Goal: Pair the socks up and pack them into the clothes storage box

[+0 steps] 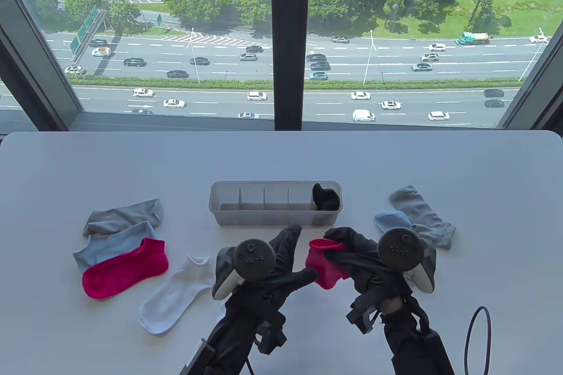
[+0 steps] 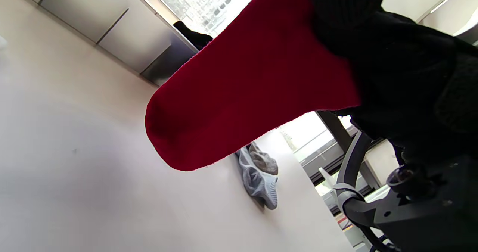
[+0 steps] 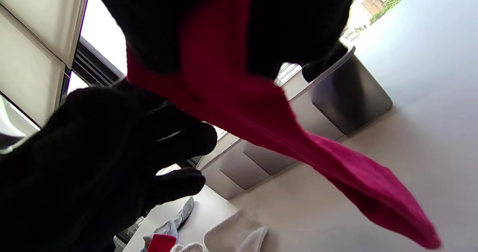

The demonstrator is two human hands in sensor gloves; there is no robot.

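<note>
My right hand (image 1: 339,244) grips the cuff of a pink sock (image 1: 324,264) and holds it off the table, just in front of the clear storage box (image 1: 228,213). The sock (image 3: 298,143) hangs down from the glove with its toe (image 2: 179,140) low. My left hand (image 1: 297,256) is beside it with spread fingers (image 3: 175,143), the thumb close to the sock, gripping nothing. A second pink sock (image 1: 125,267) lies at the left. A black pair (image 1: 326,197) fills the box's rightmost compartment; the other compartments hold nothing.
At the left lie a grey sock (image 1: 123,216), a light blue sock (image 1: 112,246) and a white sock (image 1: 176,291). At the right lie another grey sock (image 1: 422,212) and a light blue sock (image 1: 391,219). A cable loop (image 1: 477,340) sits near the front right edge.
</note>
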